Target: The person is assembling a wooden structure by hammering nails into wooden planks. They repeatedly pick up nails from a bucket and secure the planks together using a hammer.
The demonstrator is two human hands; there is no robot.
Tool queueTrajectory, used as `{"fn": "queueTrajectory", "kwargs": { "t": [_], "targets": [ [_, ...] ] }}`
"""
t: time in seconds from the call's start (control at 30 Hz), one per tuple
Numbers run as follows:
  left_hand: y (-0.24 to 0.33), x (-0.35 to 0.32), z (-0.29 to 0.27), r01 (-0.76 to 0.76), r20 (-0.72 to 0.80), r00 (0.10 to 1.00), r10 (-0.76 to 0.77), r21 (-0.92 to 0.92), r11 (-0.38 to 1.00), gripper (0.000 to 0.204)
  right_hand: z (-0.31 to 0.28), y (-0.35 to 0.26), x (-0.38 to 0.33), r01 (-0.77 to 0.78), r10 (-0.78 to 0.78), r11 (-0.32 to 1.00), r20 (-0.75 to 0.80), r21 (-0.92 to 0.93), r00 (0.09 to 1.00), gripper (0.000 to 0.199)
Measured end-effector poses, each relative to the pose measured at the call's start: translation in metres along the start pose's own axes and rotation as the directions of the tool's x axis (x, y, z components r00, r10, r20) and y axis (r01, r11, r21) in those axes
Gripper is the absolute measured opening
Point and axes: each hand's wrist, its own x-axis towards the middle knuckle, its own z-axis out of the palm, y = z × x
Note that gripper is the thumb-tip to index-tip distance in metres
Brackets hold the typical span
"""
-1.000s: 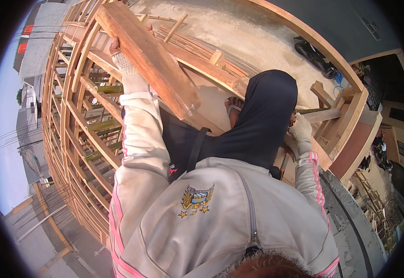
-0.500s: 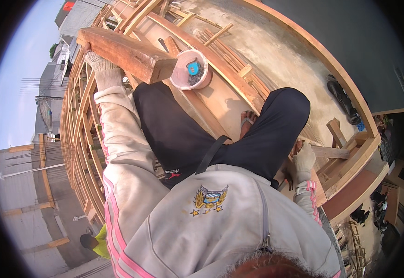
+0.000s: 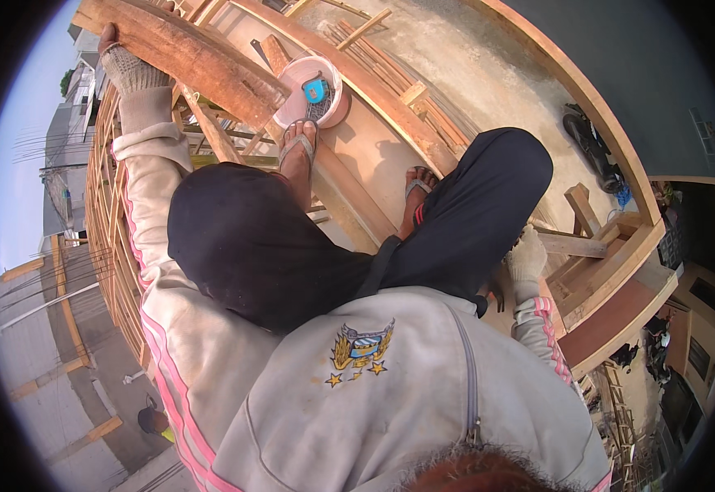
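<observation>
My left hand [image 3: 134, 67], in a knitted glove with bare fingertips, is closed on the edge of a thick wooden plank [image 3: 185, 61] at the upper left. The plank slants down toward a pinkish bucket [image 3: 332, 102], and its near end overlaps the bucket's left rim. Inside the bucket lie a blue tape measure [image 3: 315, 90] and a heap of nails [image 3: 318, 111]. My right hand [image 3: 527, 258], also gloved, is curled beside my right knee; what it grips is hidden. Just below it shows a dark curved metal piece [image 3: 500, 297], like a hammer claw.
Wooden framing [image 3: 111, 238] runs down the left, with open gaps. A long beam [image 3: 390, 115] passes beyond my sandalled feet. A curved timber edge [image 3: 611, 123] borders the right, with a dark shoe-like object [image 3: 591, 152] inside it. Another person [image 3: 153, 421] is at lower left.
My left hand has carried the plank up and to the left, away from me. My left knee has swung outward, uncovering my left foot beside the bucket. The right hand stays beside the knee.
</observation>
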Motion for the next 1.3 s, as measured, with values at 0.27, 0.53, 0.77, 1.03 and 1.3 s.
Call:
{"fn": "queueTrajectory", "kwargs": {
  "t": [0.27, 0.53, 0.77, 1.03, 1.3],
  "targets": [
    [-0.047, 0.008, 0.030, -0.097, 0.398, 0.913, 0.085, 0.010, 0.995, 0.081, 0.014, 0.006, -0.007, -0.084, 0.083, 0.996, -0.136, -0.005, 0.987, 0.041],
    [-0.048, 0.015, 0.119, -0.207, 0.497, 0.839, 0.222, -0.087, 0.975, 0.091, 0.010, 0.002, -0.002, -0.199, 0.211, 0.976, -0.157, 0.093, 0.965, 0.042],
    [-0.122, 0.014, 0.241, -0.138, 0.720, 0.668, 0.187, -0.128, 0.982, 0.088, 0.012, 0.004, 0.002, -0.257, 0.256, 0.966, -0.108, 0.004, 0.961, 0.040],
    [-0.295, -0.034, 0.337, 0.299, 0.880, 0.435, -0.192, 0.060, 0.952, 0.087, 0.026, 0.000, -0.007, -0.362, 0.359, 0.932, -0.116, -0.005, 0.926, 0.038],
    [-0.468, -0.111, 0.374, 0.506, 0.868, 0.127, -0.480, 0.360, 0.784, 0.086, 0.030, -0.010, 0.016, -0.482, 0.494, 0.869, -0.229, 0.108, 0.839, 0.037]
  ]
}}
